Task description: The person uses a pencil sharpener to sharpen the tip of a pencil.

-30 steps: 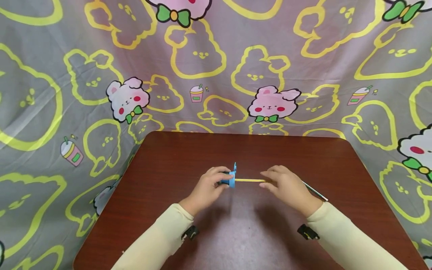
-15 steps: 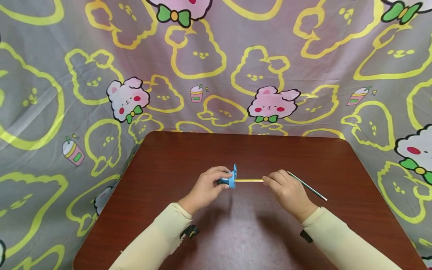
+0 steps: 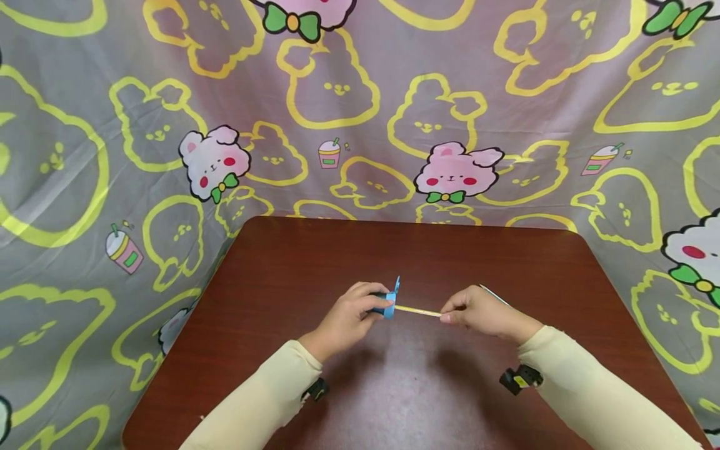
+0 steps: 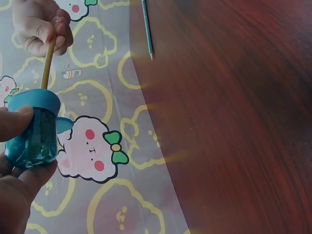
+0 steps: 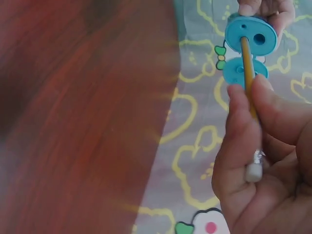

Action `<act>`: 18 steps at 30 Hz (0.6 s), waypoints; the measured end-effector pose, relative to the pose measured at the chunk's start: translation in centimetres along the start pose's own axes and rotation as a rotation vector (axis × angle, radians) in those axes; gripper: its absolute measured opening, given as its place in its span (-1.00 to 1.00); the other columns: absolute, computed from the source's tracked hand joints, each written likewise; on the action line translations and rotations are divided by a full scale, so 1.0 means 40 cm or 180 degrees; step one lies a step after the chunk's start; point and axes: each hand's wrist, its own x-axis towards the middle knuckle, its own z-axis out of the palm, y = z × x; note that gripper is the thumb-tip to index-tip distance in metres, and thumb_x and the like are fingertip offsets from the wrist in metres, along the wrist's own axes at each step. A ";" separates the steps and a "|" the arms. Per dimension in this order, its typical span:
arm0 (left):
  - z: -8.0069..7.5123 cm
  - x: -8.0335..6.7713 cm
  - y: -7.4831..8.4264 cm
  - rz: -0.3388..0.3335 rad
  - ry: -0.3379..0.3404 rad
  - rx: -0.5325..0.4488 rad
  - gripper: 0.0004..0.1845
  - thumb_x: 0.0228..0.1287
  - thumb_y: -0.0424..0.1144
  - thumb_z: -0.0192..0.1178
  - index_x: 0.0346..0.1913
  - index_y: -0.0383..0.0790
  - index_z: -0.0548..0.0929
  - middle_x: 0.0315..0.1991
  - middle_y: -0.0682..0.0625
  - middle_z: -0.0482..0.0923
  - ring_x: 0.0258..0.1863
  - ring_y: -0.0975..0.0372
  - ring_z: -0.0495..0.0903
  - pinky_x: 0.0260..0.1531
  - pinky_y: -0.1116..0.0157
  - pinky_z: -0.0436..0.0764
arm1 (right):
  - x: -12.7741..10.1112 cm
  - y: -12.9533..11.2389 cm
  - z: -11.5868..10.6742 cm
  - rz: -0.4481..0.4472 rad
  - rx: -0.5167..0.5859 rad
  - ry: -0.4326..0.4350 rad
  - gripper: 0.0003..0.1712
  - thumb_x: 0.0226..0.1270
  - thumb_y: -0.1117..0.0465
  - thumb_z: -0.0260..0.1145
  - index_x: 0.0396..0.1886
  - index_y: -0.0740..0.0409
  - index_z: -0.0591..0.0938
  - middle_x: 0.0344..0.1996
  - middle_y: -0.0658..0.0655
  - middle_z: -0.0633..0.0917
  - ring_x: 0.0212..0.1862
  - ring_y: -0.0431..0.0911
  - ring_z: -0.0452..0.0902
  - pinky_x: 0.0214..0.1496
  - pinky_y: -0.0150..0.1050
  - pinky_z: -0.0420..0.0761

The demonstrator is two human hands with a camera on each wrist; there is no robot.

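Note:
My left hand (image 3: pixel 345 315) grips a blue pencil sharpener (image 4: pixel 33 134) with a see-through shavings container, raised over the table. Its hinged lid (image 5: pixel 231 73) hangs open beside the top face. A yellow pencil (image 3: pixel 418 310) sits with its front end in one of the sharpener's holes; its tip is hidden inside. My right hand (image 3: pixel 480 314) pinches that pencil between thumb and fingers. In the right wrist view, the pencil's white eraser (image 5: pixel 253 172) shows below the pinch, inside the curl of the hand.
A green pencil (image 4: pixel 147 30) lies on the table behind my right hand, partly covered by it in the head view. The brown table (image 3: pixel 315 250) has rounded corners. Patterned cloth (image 3: pixel 360 94) hangs along its back and sides.
My right hand's fingers have closed from a loose spread onto the pencil, and the hand has turned. The pencil now slants down to the right. The sharpener has shifted slightly right and tilted.

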 end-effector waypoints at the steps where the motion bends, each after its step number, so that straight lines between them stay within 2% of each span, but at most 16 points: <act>1: 0.000 0.001 0.000 -0.0005 0.0009 0.0003 -0.68 -0.01 -0.54 0.42 -0.13 -0.30 0.75 -0.04 -0.10 0.61 0.01 0.09 0.54 -0.01 0.32 0.58 | 0.001 -0.002 -0.003 0.0000 -0.0011 -0.0024 -0.90 0.22 0.23 0.38 -0.40 0.16 0.76 -0.75 -0.09 0.42 -0.63 -0.27 0.28 -0.59 -0.36 0.31; 4: -0.001 0.003 0.002 -0.0053 0.0032 0.0002 -0.67 -0.02 -0.54 0.42 -0.12 -0.28 0.75 -0.04 -0.10 0.62 0.00 0.09 0.54 -0.02 0.31 0.59 | 0.003 -0.006 -0.007 -0.0007 -0.0188 0.0003 -0.90 0.23 0.20 0.38 -0.38 0.12 0.77 -0.74 -0.06 0.49 -0.61 -0.25 0.33 -0.55 -0.34 0.38; 9: -0.001 0.005 0.002 -0.0136 -0.0023 0.0018 -0.66 0.01 -0.52 0.41 -0.09 -0.24 0.74 -0.02 -0.08 0.61 0.02 0.10 0.54 -0.02 0.29 0.59 | 0.005 -0.006 -0.005 -0.0073 -0.0547 0.0146 -0.89 0.23 0.21 0.39 -0.32 0.14 0.78 -0.47 -0.05 0.71 -0.39 -0.22 0.53 -0.37 -0.29 0.52; 13: 0.001 0.005 0.001 -0.0222 -0.0101 -0.0016 -0.66 0.04 -0.49 0.40 -0.06 -0.23 0.72 0.00 -0.10 0.59 0.03 0.09 0.53 -0.09 0.35 0.61 | 0.005 -0.004 0.000 -0.0155 -0.0861 0.0303 -0.89 0.22 0.24 0.39 -0.29 0.15 0.77 -0.39 -0.07 0.70 -0.32 -0.21 0.55 -0.32 -0.28 0.54; 18: 0.003 0.005 -0.001 -0.0260 -0.0134 0.0004 -0.61 0.03 -0.49 0.41 -0.01 -0.25 0.70 0.02 -0.12 0.58 0.03 0.07 0.52 -0.17 0.38 0.61 | 0.004 0.000 0.009 -0.0481 -0.1240 0.0585 -0.90 0.20 0.26 0.40 -0.28 0.12 0.76 -0.42 -0.13 0.65 -0.34 -0.25 0.55 -0.30 -0.29 0.57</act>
